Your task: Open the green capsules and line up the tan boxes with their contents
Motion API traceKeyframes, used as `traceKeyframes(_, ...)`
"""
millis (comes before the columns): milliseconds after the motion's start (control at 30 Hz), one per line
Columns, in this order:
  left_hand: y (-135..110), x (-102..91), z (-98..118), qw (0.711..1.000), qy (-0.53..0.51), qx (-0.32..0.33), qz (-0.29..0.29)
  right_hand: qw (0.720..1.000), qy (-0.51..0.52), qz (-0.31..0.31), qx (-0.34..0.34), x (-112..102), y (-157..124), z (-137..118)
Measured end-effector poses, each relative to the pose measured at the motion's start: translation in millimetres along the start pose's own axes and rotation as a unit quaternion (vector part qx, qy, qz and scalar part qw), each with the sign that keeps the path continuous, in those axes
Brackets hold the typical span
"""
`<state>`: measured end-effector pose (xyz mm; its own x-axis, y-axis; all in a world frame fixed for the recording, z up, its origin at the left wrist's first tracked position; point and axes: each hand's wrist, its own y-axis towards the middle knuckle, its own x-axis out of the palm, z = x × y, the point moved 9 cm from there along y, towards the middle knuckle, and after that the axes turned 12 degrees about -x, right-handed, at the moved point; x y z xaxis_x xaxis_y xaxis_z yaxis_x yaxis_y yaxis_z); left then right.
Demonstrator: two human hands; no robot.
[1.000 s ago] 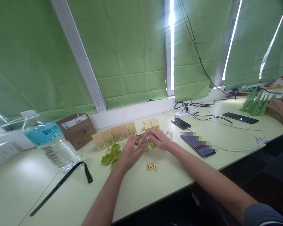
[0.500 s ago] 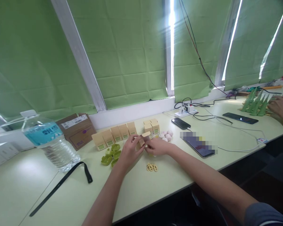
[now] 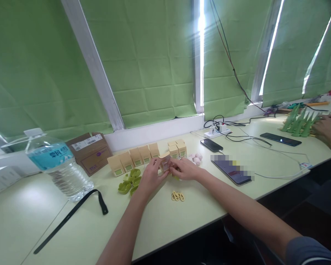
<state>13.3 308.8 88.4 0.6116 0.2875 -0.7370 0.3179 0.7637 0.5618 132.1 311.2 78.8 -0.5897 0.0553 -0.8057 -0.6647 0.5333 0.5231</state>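
Observation:
Between my hands is a small kraft cardboard box (image 3: 165, 164), its near side looking pale and shiny. My left hand (image 3: 152, 176) grips its left side with fingers and thumb. My right hand (image 3: 185, 169) has its fingers closed at the box's right edge; the fingertips are partly hidden. Under the right hand a bit of yellow-green shows. Left of my left hand lie several green clover-like moulded pieces (image 3: 127, 184). Several pale yellow loops (image 3: 178, 196) lie in front of the hands. Pinkish-white round pieces (image 3: 196, 159) sit beyond my right hand.
Behind the hands stand a row of open small boxes (image 3: 138, 158) and several closed ones (image 3: 177, 149). A water bottle (image 3: 60, 165), brown carton (image 3: 92, 154) and black strap (image 3: 68, 219) are leftward. Phones (image 3: 212, 144), cables and a power strip (image 3: 217, 131) lie right. Another person's hand (image 3: 327, 127) is by green spiky pieces (image 3: 298, 121).
The box has turned in my hands: its raised flap has moved left and a shiny side now faces me. My right fingers have shifted slightly along its edge.

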Motion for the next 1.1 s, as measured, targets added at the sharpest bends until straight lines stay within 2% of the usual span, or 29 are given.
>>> traceKeyframes(200, -2, 2.7, -2, 1.0, -0.025, -0.005, 0.001, 0.999, 0.034, 0.033, 0.002, -5, -2, 0)
traceKeyframes(333, -3, 2.1, -9, 0.999, -0.028, -0.045, -0.009, 0.996, 0.053, 0.074, 0.001, -13, -4, 2)
traceKeyframes(500, -2, 4.8, -19, 0.996, -0.046, -0.073, -0.036, 0.99, 0.061, 0.122, 0.044, -19, -6, 18)
traceKeyframes(667, 2, 2.3, -23, 0.992, -0.094, -0.081, -0.02, 0.984, 0.044, 0.147, 0.094, -22, -9, 33)
traceKeyframes(767, 4, 1.9, -23, 0.993, -0.094, -0.071, -0.014, 0.978, 0.033, 0.165, 0.12, -24, -12, 39)
traceKeyframes(933, 3, -6.2, -22, 0.995, -0.073, -0.059, 0.028, 0.971, 0.039, 0.195, 0.134, -29, -14, 44)
traceKeyframes(1100, -1, 3.0, -10, 0.997, -0.049, -0.042, -0.05, 0.966, 0.057, 0.215, 0.134, -31, -15, 44)
